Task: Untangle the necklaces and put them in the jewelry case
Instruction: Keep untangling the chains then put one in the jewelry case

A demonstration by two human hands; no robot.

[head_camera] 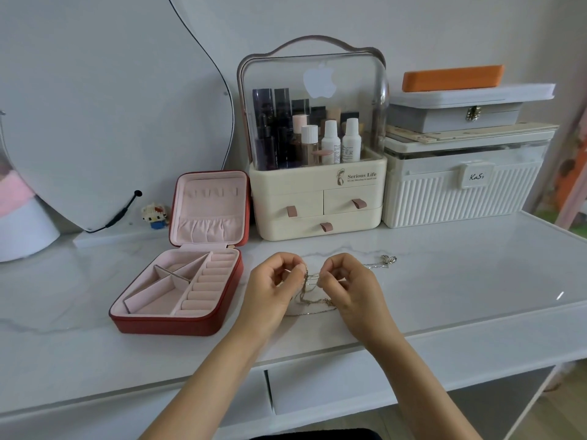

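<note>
- silvery tangled necklaces (313, 292) hung between both hands above the white marble tabletop (444, 281).
- left hand (273, 289) and right hand (347, 287) each pinched the chains with curled fingers.
- red jewelry case (178, 323) lay open just left.

Necklaces (313, 289): thin silver and gold chains, knotted into one loose tangle, part lifted off the white tabletop, the rest trailing down and pooling near the front. One silver strand runs right to a small pendant lying flat.

Jewelry case (178, 289): red outside, pale pink lining, lid propped upright at the far side. Sits just left of the tangle. Divided compartments and ring rolls show.
</note>
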